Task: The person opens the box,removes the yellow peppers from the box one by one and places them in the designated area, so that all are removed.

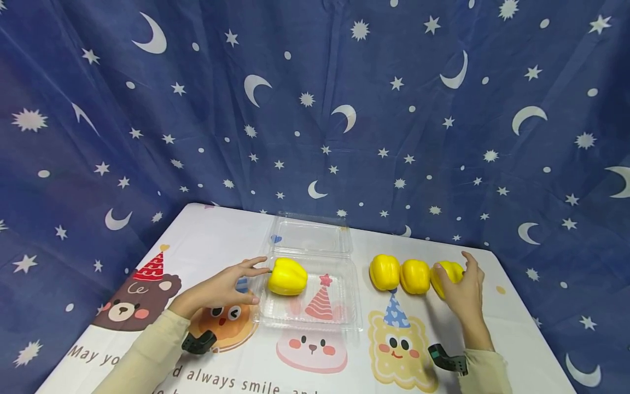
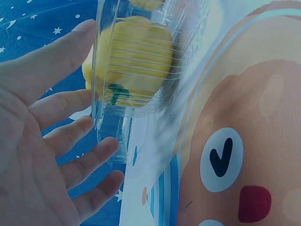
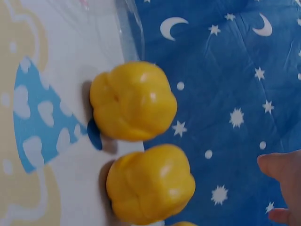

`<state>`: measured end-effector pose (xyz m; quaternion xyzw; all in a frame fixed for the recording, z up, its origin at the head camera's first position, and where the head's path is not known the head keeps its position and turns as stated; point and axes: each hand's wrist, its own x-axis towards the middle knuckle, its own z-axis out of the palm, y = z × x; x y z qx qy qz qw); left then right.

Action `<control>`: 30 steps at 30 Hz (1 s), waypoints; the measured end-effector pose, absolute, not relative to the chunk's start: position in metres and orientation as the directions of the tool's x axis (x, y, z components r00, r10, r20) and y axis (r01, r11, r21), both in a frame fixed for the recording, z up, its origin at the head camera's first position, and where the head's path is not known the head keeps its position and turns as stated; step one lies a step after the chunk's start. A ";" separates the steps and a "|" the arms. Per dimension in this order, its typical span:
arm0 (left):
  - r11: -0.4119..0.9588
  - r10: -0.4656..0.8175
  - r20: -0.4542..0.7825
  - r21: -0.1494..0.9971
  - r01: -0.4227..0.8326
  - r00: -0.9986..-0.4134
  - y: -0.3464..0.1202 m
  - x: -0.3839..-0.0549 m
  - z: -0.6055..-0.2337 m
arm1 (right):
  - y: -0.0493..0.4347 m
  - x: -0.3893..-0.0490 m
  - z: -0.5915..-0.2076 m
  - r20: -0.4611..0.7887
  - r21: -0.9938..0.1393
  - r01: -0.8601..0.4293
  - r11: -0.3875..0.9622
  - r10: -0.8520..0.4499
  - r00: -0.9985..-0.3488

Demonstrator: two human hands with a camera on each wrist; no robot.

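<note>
A yellow bell pepper [image 1: 287, 277] lies in the left part of a clear plastic clamshell box [image 1: 344, 306], its stem towards the left. My left hand [image 1: 231, 284] is spread at the box's left edge; in the left wrist view, the pepper [image 2: 141, 52] shows through the ribbed wall beside the fingertips. Farther right, two more yellow bell peppers [image 1: 384, 272] [image 1: 415, 276] stand side by side. My right hand [image 1: 465, 290] is around a third bell pepper [image 1: 450, 271] at the row's right end, thumb in front; firm contact is not visible. The right wrist view barely catches this pepper [image 3: 184, 224].
Hinged at the back, the box's clear lid [image 1: 310, 232] lies folded open towards the curtain. A white cloth with cartoon prints [image 1: 236, 350] covers the table. Behind it hangs a blue star-and-moon curtain [image 1: 295, 137].
</note>
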<state>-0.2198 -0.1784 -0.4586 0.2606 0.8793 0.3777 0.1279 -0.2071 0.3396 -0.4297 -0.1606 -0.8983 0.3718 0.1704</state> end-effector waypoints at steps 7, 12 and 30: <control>0.576 0.553 -0.039 0.739 0.348 -0.832 -0.179 -0.219 -0.458 | 0.319 -0.205 -0.424 0.202 -0.724 0.120 0.679 0.376 -0.904; 0.576 0.553 -0.038 0.739 0.349 -0.832 -0.179 -0.219 -0.458 | 0.307 -0.202 -0.422 0.217 -0.712 0.074 0.698 0.320 -0.922; 0.579 0.553 -0.045 0.739 0.345 -0.832 -0.179 -0.220 -0.456 | 0.257 -0.203 -0.436 0.228 -0.711 -0.111 0.694 0.078 -0.971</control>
